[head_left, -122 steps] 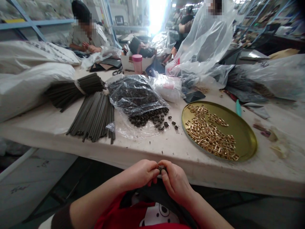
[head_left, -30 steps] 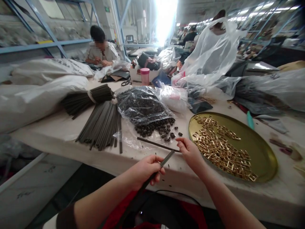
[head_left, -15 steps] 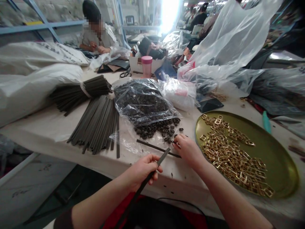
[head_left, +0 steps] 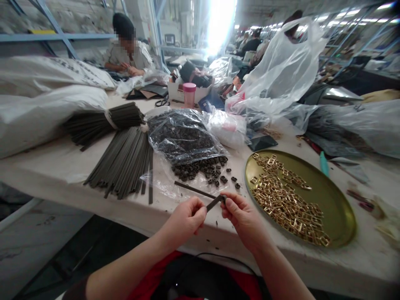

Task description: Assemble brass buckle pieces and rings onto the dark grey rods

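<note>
My left hand [head_left: 190, 214] pinches a dark strap [head_left: 214, 203] a short way back from its tip. At that tip, my right hand [head_left: 236, 208] grips a small black loop [head_left: 223, 199] between thumb and fingers. Whether the strap passes through the loop, I cannot tell. Just beyond my hands, another dark strip [head_left: 193, 189] lies on the table. Several black loops [head_left: 200, 168] spill from a clear plastic bag [head_left: 187, 133] full of them. To the left, a fan of dark straps [head_left: 123, 162] rests near a tied bundle [head_left: 106, 121].
A round gold tray [head_left: 340, 208] of gold buckles [head_left: 287, 200] stands at the right. Behind are a pink-lidded jar [head_left: 189, 95], a black flat piece [head_left: 262, 143] and a standing clear bag [head_left: 281, 66]. White sacks [head_left: 46, 104] fill the left side. Another person [head_left: 128, 50] sits across the table.
My right hand has come from the loose loops toward my left hand, bringing a black loop to the strap's tip. The view has shifted slightly to the right.
</note>
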A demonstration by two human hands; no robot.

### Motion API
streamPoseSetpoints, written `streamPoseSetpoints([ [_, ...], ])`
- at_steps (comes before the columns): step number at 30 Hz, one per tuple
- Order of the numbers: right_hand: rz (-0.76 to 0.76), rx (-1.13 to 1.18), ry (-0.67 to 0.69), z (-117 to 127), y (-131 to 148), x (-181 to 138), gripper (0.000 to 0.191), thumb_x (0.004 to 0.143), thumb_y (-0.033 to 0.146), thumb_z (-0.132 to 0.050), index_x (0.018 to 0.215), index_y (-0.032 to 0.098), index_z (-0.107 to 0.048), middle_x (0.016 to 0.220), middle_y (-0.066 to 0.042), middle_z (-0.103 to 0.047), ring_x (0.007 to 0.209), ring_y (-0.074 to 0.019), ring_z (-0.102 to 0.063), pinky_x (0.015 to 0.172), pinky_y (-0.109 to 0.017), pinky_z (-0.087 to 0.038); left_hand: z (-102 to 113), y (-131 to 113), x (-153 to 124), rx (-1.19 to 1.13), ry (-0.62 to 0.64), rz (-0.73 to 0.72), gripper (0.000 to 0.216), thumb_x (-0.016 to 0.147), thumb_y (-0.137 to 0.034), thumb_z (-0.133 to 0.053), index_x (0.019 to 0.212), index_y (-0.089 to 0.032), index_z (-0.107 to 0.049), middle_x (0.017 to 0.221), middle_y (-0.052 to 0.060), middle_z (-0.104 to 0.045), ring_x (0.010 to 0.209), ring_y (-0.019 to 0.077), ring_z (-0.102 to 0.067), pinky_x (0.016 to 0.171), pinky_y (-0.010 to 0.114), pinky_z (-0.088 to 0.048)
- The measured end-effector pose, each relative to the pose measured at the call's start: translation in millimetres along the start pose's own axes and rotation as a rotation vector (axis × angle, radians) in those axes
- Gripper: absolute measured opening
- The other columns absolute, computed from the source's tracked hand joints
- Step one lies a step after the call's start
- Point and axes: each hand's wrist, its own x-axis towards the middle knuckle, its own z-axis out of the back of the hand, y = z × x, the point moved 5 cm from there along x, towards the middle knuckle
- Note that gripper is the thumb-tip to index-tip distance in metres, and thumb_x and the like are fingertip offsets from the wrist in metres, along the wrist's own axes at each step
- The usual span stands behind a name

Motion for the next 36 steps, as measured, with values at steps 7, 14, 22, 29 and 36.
streamPoseSetpoints([
  [7, 0.052, -0.012, -0.062, -6.8, -1.0, -13.9, 0.023, 0.064, 0.034, -0.071, 0.078, 0.021, -0.059, 0.066, 0.003, -0.06, 0.057, -0.0102, -0.05, 0.058, -0.025, -0.041, -6.4, -6.3, -6.5, 0.09, -0.032, -0.091, 0.019, 0.082, -0.032, -0.041, 0.07, -0.018, -0.047, 0.048, -0.008, -0.041, 0.038, 0.0061, -0.036, 0.039, 0.017, -0.029],
  [14, -0.01, 0.007, 0.014, -9.4, -12.5, -18.1, 0.02, 0.066, 0.031, -0.07, 0.075, 0.019, -0.057, 0.068, 0.003, -0.059, 0.058, -0.0092, -0.052, 0.062, -0.024, -0.041, -8.1, -9.5, -3.6, 0.233, -0.106, -0.181, 0.019, 0.079, -0.025, -0.041, 0.062, -0.018, -0.043, 0.05, -0.006, -0.039, 0.048, 0.0089, -0.038, 0.048, 0.02, -0.028],
  [22, 0.108, -0.209, -0.047, -0.5, -8.4, -9.3, 0.024, 0.068, 0.038, -0.067, 0.069, 0.018, -0.054, 0.061, 0.004, -0.053, 0.057, -0.0104, -0.049, 0.059, -0.025, -0.041, -22.7, -8.4, 11.9, 0.261, -0.053, -0.237, 0.017, 0.079, -0.023, -0.04, 0.064, -0.017, -0.047, 0.057, -0.005, -0.044, 0.054, 0.0098, -0.04, 0.05, 0.021, -0.028],
  [29, 0.186, -0.254, -0.05, -2.8, -0.1, -5.4, 0.022, 0.067, 0.037, -0.068, 0.072, 0.02, -0.054, 0.063, 0.003, -0.056, 0.06, -0.0126, -0.051, 0.059, -0.027, -0.041, -19.5, -6.7, 16.3, -0.032, 0.126, 0.004, 0.015, 0.078, -0.027, -0.041, 0.067, -0.018, -0.045, 0.043, -0.009, -0.036, 0.037, 0.0067, -0.03, 0.037, 0.018, -0.023],
  [36, 0.019, -0.122, -0.046, -3.6, 5.1, 7.4, 0.022, 0.063, 0.034, -0.071, 0.066, 0.019, -0.056, 0.061, 0.003, -0.057, 0.06, -0.0123, -0.052, 0.062, -0.027, -0.042, -16.7, -7.4, 30.2, -0.132, 0.185, 0.138, 0.019, 0.077, -0.034, -0.045, 0.067, -0.018, -0.045, 0.037, -0.01, -0.035, 0.03, 0.0046, -0.026, 0.033, 0.017, -0.018],
])
